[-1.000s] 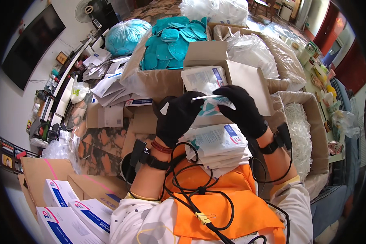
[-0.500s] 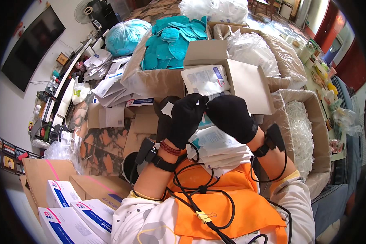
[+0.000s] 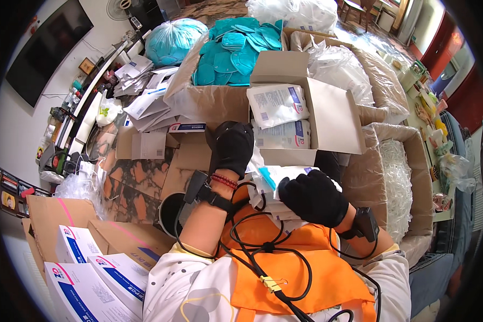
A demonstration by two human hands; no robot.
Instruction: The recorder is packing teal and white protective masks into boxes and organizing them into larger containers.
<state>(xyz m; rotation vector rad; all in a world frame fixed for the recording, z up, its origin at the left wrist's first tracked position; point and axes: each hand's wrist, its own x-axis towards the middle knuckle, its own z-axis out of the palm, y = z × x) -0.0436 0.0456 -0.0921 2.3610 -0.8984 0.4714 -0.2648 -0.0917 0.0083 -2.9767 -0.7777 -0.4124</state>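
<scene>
Cluttered with cartons and bagged teal masks, the packing room surrounds an open cardboard box (image 3: 327, 112) at twelve o'clock, part-filled with two white pouches showing. Left hand (image 3: 232, 147) rests curled on the box's edge; right hand (image 3: 314, 197) presses flat on the lap stack of pouches (image 3: 271, 180), many seemingly unpacked.

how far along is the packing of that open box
Done: two white packets already lie in the open cardboard box. In hand: the left hand is at the box edge, and the right hand rests on a stack of packets in the lap. Left: that stack.
</scene>
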